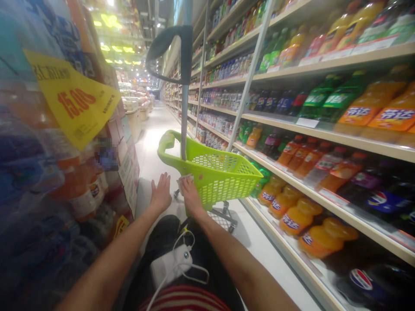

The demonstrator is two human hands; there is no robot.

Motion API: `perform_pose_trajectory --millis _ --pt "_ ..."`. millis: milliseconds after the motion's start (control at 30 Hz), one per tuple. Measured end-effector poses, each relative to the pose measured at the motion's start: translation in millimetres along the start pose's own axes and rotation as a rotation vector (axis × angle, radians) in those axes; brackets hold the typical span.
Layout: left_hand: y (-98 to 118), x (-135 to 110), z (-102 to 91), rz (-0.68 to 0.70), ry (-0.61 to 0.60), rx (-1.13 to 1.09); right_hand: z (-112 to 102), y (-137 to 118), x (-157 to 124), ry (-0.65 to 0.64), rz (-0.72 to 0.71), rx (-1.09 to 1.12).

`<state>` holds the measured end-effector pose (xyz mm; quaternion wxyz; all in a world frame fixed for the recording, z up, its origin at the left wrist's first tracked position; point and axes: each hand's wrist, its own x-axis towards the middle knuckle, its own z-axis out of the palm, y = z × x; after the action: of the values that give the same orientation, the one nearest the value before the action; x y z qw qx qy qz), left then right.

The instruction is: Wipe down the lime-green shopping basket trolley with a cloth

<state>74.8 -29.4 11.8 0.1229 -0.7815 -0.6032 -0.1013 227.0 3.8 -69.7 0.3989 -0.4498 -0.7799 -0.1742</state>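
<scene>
A lime-green shopping cart [223, 183] with a perforated basket stands right in front of me on the aisle floor. My right hand [191, 196] is at the near side of its basket, with the fingers over a small pale folded cloth [185, 177] that looks pressed against the green plastic. To its left, my left hand [161, 193] is held in the air, fingers stretched out and holding nothing. A tall grey pole with a dark looped handle [186, 56] rises from the cart. On my lap lies a white power bank [171, 265] with a white cable [155, 298] looped over it.
Shelves [324, 185] of soft drink bottles run along the right, close to the cart. Stacked bottle packs [87, 185] with a yellow price sign [76, 101] crowd the left side. Pale aisle floor [158, 123] stretches ahead between them.
</scene>
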Motion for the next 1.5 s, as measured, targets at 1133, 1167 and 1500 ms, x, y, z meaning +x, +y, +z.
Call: perform_pose_trajectory --millis 1133,1167,1500 --pt "7 9 9.3 0.13 0.14 0.037 -25 3 54 0.096 0.015 -0.022" --pt "7 10 8.4 0.136 0.141 0.038 -23 4 54 0.071 0.012 -0.032" --pt "2 1 19.4 0.191 0.094 0.059 7 12 -13 -0.188 0.065 -0.031"
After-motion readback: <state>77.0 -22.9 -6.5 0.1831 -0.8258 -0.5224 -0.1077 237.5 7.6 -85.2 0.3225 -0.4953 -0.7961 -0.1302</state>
